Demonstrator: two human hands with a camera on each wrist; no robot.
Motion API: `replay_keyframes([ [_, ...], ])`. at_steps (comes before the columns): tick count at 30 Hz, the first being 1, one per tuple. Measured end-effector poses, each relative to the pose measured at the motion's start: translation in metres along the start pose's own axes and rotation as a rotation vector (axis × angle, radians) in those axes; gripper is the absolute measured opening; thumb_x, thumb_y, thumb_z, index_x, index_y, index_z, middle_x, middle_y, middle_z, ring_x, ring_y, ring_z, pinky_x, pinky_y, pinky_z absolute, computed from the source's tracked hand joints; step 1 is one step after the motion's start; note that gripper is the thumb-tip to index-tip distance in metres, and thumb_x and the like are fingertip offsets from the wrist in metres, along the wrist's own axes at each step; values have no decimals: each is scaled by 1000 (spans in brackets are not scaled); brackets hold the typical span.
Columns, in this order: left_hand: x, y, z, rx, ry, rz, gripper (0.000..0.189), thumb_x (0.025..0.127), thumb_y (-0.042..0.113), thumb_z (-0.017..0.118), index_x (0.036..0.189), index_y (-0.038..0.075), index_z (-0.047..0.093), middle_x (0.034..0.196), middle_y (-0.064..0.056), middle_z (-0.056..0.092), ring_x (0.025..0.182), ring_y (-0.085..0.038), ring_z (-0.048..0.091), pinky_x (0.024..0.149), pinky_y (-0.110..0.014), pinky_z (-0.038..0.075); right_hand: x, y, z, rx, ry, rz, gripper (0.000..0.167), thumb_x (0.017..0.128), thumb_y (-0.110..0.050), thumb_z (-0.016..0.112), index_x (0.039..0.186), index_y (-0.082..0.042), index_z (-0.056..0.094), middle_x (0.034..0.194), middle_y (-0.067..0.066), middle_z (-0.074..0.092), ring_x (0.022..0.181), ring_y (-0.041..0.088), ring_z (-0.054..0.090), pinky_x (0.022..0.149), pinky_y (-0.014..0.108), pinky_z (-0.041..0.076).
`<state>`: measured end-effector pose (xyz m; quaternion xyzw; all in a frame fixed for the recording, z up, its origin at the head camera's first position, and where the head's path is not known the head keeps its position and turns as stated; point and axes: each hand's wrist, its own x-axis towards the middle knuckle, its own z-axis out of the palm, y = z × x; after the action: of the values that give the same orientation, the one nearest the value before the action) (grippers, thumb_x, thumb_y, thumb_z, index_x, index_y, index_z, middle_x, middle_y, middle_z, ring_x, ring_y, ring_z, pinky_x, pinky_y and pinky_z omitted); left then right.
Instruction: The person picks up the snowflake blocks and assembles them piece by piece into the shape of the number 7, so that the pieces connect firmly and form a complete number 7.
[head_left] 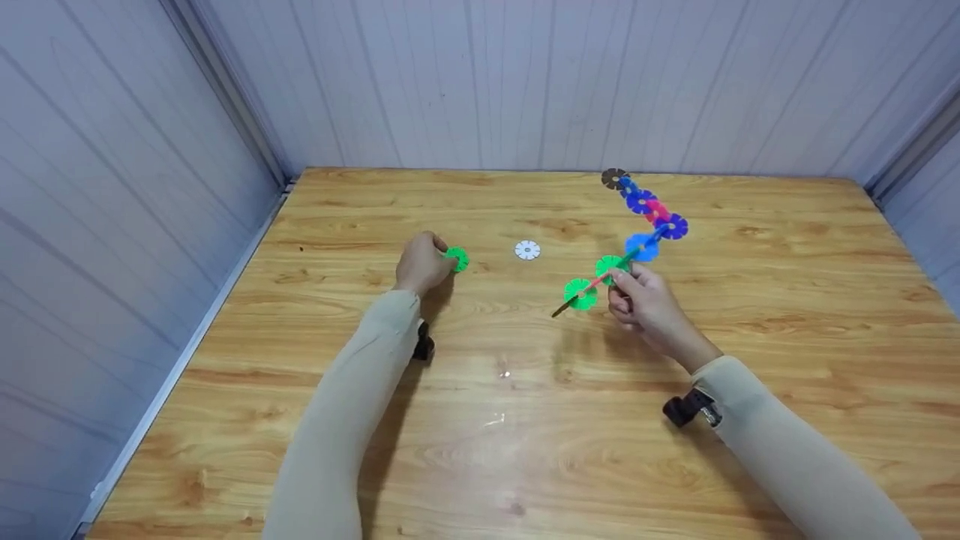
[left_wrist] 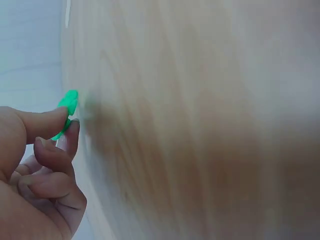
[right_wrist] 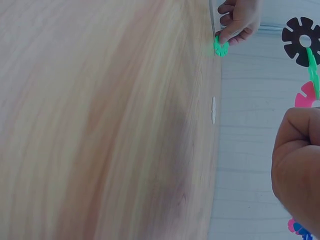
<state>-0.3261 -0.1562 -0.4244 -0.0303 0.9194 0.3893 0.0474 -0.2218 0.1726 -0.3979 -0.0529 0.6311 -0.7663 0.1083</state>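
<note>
In the head view, my left hand (head_left: pixel 424 261) pinches a single green notched disc (head_left: pixel 458 259) between thumb and fingertips, close to the tabletop. The left wrist view shows that green disc (left_wrist: pixel 71 101) partly covered by the thumb. My right hand (head_left: pixel 646 307) holds a chain of interlocked notched discs (head_left: pixel 642 247) near its green and pink pieces. The chain slants up and away through blue, purple and pink discs to a dark brown one at the far end; another dark disc (right_wrist: pixel 302 41) ends the near side. Between the hands, a white notched disc (head_left: pixel 527 250) lies flat on the table.
The wood-grain table (head_left: pixel 465 465) reaches back to a pale panelled wall (head_left: pixel 510 82). A second panelled wall (head_left: pixel 112 225) stands along the left edge. Dark wrist cameras sit on both sleeves.
</note>
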Motion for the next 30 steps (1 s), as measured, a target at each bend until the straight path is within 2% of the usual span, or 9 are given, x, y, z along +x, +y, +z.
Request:
replay_keyframes([
  [5,-13,5,2,-131,-58,1,16,94,13,68,105,4,59,99,-9,63,76,-19,59,63,-31,50,4,-1,1,-23,8,-7,20,109,-20,38,104,-2,44,61,-2,38,44,7,30,41,21,20],
  [10,-27,15,10,-324,-116,39,14,94,9,67,104,1,60,98,-11,62,84,-19,57,69,-28,49,9,-2,0,-25,40,-18,18,110,-19,35,104,-3,42,61,-2,38,45,6,30,42,21,20],
  [15,-48,25,19,-463,-135,84,14,93,9,69,101,2,61,95,-10,61,85,-19,56,69,-28,49,11,-2,-1,0,55,-14,18,110,-17,30,102,-4,39,63,-1,40,45,6,30,43,22,20],
  [19,-65,33,26,-537,-151,184,13,91,7,71,99,2,61,90,-8,63,79,-17,57,63,-24,49,11,-3,-2,14,82,-14,18,110,-16,29,99,-4,37,64,-1,42,45,5,29,45,23,17],
  [24,-84,44,30,-651,-208,277,12,88,2,73,92,0,63,81,-6,65,63,-11,52,53,-21,45,11,-2,-3,29,111,-7,19,110,-16,28,97,-3,34,66,0,43,45,6,29,46,25,17],
  [30,-97,52,32,-665,-265,325,11,88,5,74,90,0,64,80,-5,66,58,-9,48,53,-23,43,11,2,-2,27,103,-30,20,110,-18,31,98,-4,38,66,-1,44,45,5,30,43,22,19],
])
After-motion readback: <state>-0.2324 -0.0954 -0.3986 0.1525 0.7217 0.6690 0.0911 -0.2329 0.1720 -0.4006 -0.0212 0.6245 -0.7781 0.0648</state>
